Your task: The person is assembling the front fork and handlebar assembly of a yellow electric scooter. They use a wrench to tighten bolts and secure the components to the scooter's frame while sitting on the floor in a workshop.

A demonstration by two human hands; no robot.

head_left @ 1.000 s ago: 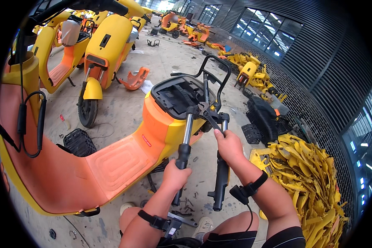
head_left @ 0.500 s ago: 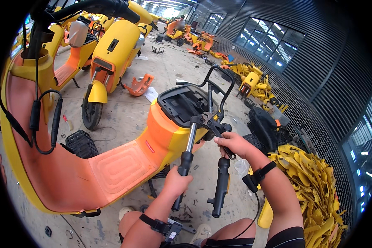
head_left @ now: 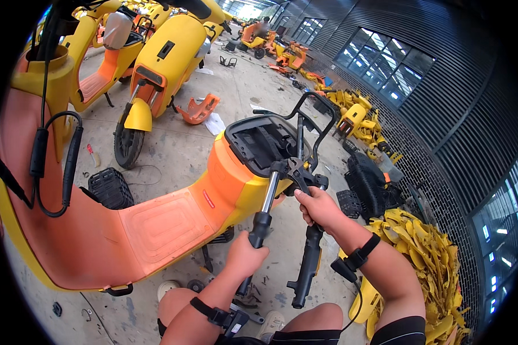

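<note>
A front fork, two chrome tubes in black lower legs, leans over a yellow-and-orange scooter body [head_left: 167, 230]. My left hand [head_left: 246, 253] is wrapped round the black part of the left fork leg [head_left: 262, 221]. At the fork's top, my right hand [head_left: 317, 208] is closed on the handle of a dark wrench [head_left: 297, 171]. The wrench's head is at the clamp between the two tubes; its exact fit is too small to tell. The right fork leg [head_left: 309, 264] hangs below my right hand. Behind the fork is the scooter's open black under-seat tray [head_left: 253, 144].
A black rear rack [head_left: 328, 123] rises behind the tray. Yellow scooters [head_left: 175, 49] stand at the far left. Yellow plastic panels [head_left: 420, 264] are heaped on the right. A black basket [head_left: 110, 188] and an orange panel [head_left: 199, 109] lie on the floor.
The view has shifted slightly. My right fingers have curled in round the wrench handle, and its end no longer shows. My left hand keeps its grip on the fork leg.
</note>
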